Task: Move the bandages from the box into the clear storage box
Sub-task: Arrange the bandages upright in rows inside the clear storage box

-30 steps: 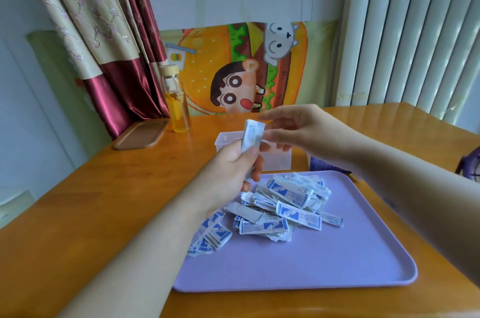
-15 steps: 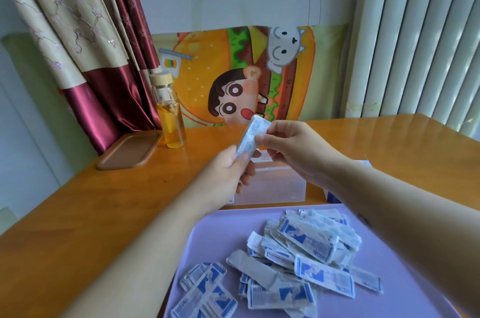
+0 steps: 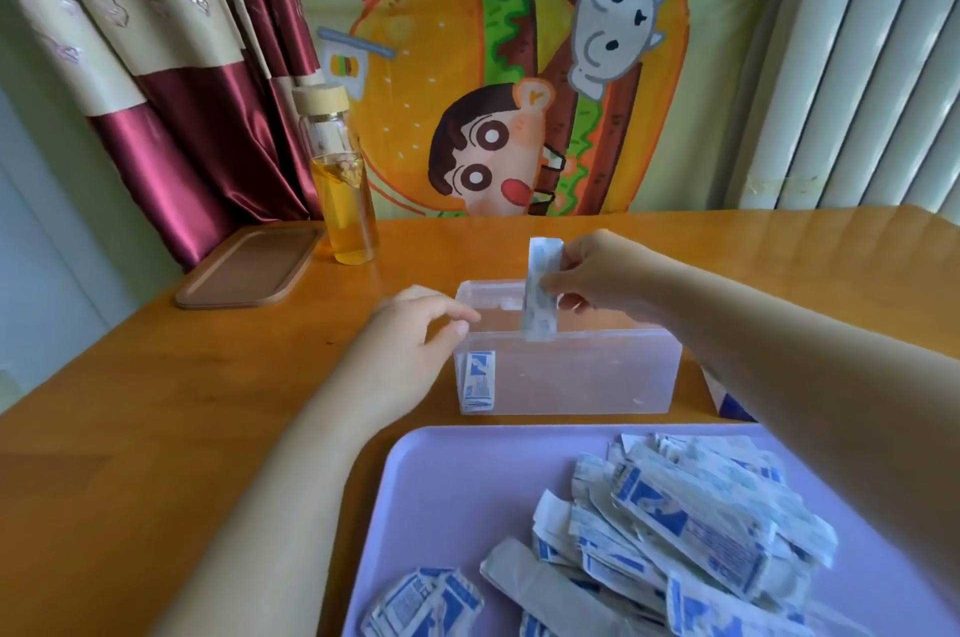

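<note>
Head view: The right hand (image 3: 597, 280) pinches one wrapped bandage (image 3: 540, 293) between thumb and fingers. The bandage hangs upright, its lower end at the rim of the clear storage box (image 3: 571, 376). The left hand (image 3: 410, 340) is at the box's left end, fingers loosely curled and holding nothing; whether it touches the box cannot be told. One stored bandage (image 3: 478, 381) stands inside against the left front wall. The box stands on the worktop (image 3: 156, 402), just behind the purple tray (image 3: 457, 480), which carries a loose pile of bandages (image 3: 701, 522). A bottle (image 3: 343, 189) stands at rear left.
</note>
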